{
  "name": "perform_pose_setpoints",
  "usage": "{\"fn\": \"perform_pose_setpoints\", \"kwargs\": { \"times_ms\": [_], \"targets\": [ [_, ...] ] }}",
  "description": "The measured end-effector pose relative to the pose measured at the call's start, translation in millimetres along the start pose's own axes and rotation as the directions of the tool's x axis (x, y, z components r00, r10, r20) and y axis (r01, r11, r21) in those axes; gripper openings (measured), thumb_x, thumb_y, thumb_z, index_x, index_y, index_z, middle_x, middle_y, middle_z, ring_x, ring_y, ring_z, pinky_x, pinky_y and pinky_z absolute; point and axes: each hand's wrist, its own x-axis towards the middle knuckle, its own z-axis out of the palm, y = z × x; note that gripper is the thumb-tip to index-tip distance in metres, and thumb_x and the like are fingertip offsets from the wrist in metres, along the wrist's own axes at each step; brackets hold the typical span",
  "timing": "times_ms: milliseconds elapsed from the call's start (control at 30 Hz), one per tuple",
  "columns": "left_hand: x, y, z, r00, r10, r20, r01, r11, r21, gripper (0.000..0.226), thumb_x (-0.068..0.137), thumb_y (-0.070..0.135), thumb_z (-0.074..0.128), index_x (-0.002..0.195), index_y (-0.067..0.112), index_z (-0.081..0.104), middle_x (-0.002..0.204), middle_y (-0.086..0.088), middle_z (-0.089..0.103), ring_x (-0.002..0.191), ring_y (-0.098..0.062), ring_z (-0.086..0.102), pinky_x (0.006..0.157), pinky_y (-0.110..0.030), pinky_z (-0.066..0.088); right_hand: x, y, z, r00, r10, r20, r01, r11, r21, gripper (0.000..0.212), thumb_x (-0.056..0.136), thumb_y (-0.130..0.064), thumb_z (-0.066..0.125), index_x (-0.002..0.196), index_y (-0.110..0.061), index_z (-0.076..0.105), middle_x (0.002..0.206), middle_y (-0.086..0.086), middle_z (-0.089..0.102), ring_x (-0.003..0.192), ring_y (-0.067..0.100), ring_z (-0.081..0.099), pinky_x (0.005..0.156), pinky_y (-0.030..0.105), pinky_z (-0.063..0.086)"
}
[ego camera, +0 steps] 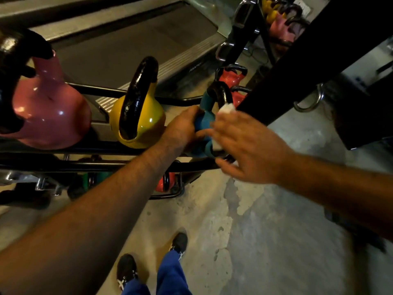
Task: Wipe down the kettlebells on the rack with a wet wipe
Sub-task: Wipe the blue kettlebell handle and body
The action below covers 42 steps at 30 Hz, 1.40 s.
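Centre-right of frame: left hand grips side of small teal kettlebell w/ black handle on black metal tube rack. Right hand, blurred, presses white wet wipe against same bell; wipe shows above and below fingers. To the left on the top rail: yellow kettlebell w/ black handle, then large pink glossy kettlebell at far left. Red kettlebells behind the teal one. Lower frame: grey patchy concrete floor, black shoes, blue trousers.
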Motion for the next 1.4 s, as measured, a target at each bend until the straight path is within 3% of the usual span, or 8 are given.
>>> {"fn": "perform_pose_setpoints", "kwargs": {
  "times_ms": [300, 567, 667, 800, 1033, 1233, 1333, 1400],
  "targets": [
    [7.0, -11.4, 1.2, 0.996, 0.006, -0.085, 0.003, 0.994, 0.105, 0.065, 0.081, 0.043, 0.078, 0.133, 0.014, 0.05, 0.131, -0.007, 0.057, 0.116, -0.022, 0.056, 0.087, -0.024, 0.038, 27.2, 23.9, -21.8, 0.978, 0.175, 0.111, -0.188, 0.974, 0.125, 0.093, 0.088, -0.071, 0.022, 0.159, -0.01, 0.024, 0.167, 0.013, 0.019, 0.156, 0.027, 0.011, 0.126, 0.042, 0.012],
    [7.4, -8.6, 3.7, 0.995, 0.001, -0.103, 0.009, 0.995, 0.095, 0.068, 0.074, 0.048, 0.073, 0.131, 0.017, 0.051, 0.131, -0.008, 0.057, 0.116, -0.027, 0.057, 0.099, -0.047, 0.048, 60.0, 35.4, -33.3, 0.963, 0.182, 0.199, -0.196, 0.979, 0.053, 0.09, 0.093, -0.073, 0.028, 0.153, -0.008, 0.038, 0.162, 0.014, 0.029, 0.153, 0.028, 0.019, 0.123, 0.04, 0.015],
    [2.6, -9.5, 2.9, 0.993, -0.005, -0.121, 0.013, 0.998, 0.061, 0.073, 0.065, 0.057, 0.059, 0.129, 0.021, 0.051, 0.129, -0.005, 0.055, 0.115, -0.025, 0.058, 0.099, -0.045, 0.048, 70.8, 32.1, -35.3, 0.969, 0.136, 0.209, -0.143, 0.989, 0.022, 0.088, 0.092, -0.076, 0.031, 0.145, -0.008, 0.048, 0.156, 0.013, 0.04, 0.149, 0.028, 0.027, 0.122, 0.041, 0.021],
    [-0.3, -5.1, 1.3, 0.995, -0.025, -0.101, 0.026, 1.0, 0.012, 0.052, 0.078, 0.025, 0.075, 0.125, 0.02, 0.052, 0.123, -0.003, 0.054, 0.108, -0.022, 0.057, 0.092, -0.043, 0.051, 82.1, 39.0, -44.2, 0.934, 0.187, 0.306, -0.205, 0.978, 0.027, 0.099, 0.089, -0.081, 0.026, 0.154, -0.007, 0.034, 0.161, 0.015, 0.032, 0.15, 0.03, 0.025, 0.122, 0.043, 0.025],
    [1.5, -4.9, 1.2, 0.99, -0.024, -0.137, 0.024, 1.0, -0.002, 0.054, 0.079, 0.03, 0.078, 0.126, 0.022, 0.054, 0.121, 0.003, 0.055, 0.11, -0.017, 0.055, 0.094, -0.035, 0.047, 108.7, 49.4, -41.1, 0.939, 0.156, 0.308, -0.165, 0.986, 0.004, 0.093, 0.084, -0.085, 0.017, 0.122, -0.013, 0.062, 0.116, 0.006, 0.062, 0.105, 0.02, 0.056, 0.092, 0.041, 0.052],
    [-1.3, -2.4, -0.8, 0.99, 0.019, -0.14, -0.012, 0.999, 0.05, 0.048, 0.082, 0.033, 0.077, 0.123, 0.021, 0.053, 0.119, 0.002, 0.054, 0.111, -0.016, 0.05, 0.096, -0.036, 0.045, 101.7, 54.5, -45.8, 0.926, 0.206, 0.316, -0.243, 0.966, 0.083, 0.096, 0.08, -0.083, 0.014, 0.133, -0.015, 0.056, 0.132, 0.004, 0.059, 0.119, 0.02, 0.056, 0.098, 0.042, 0.051],
    [-2.1, 0.5, -2.8, 0.992, 0.014, -0.129, -0.008, 0.999, 0.047, 0.05, 0.082, 0.029, 0.076, 0.126, 0.02, 0.053, 0.12, 0.002, 0.053, 0.111, -0.017, 0.052, 0.094, -0.036, 0.046, 99.4, 47.6, -42.9, 0.93, 0.208, 0.304, -0.253, 0.96, 0.116, 0.083, 0.086, -0.079, 0.022, 0.123, -0.016, 0.061, 0.12, 0.003, 0.062, 0.11, 0.016, 0.053, 0.097, 0.04, 0.049],
    [-3.4, 2.3, -3.6, 0.991, 0.02, -0.13, -0.012, 0.998, 0.06, 0.053, 0.083, 0.029, 0.076, 0.129, 0.02, 0.052, 0.123, 0.002, 0.053, 0.112, -0.016, 0.052, 0.096, -0.036, 0.046, 91.7, 44.0, -40.1, 0.937, 0.188, 0.294, -0.243, 0.956, 0.164, 0.076, 0.093, -0.073, 0.029, 0.134, -0.015, 0.056, 0.133, 0.005, 0.058, 0.121, 0.016, 0.048, 0.111, 0.04, 0.041]
  ]
}}
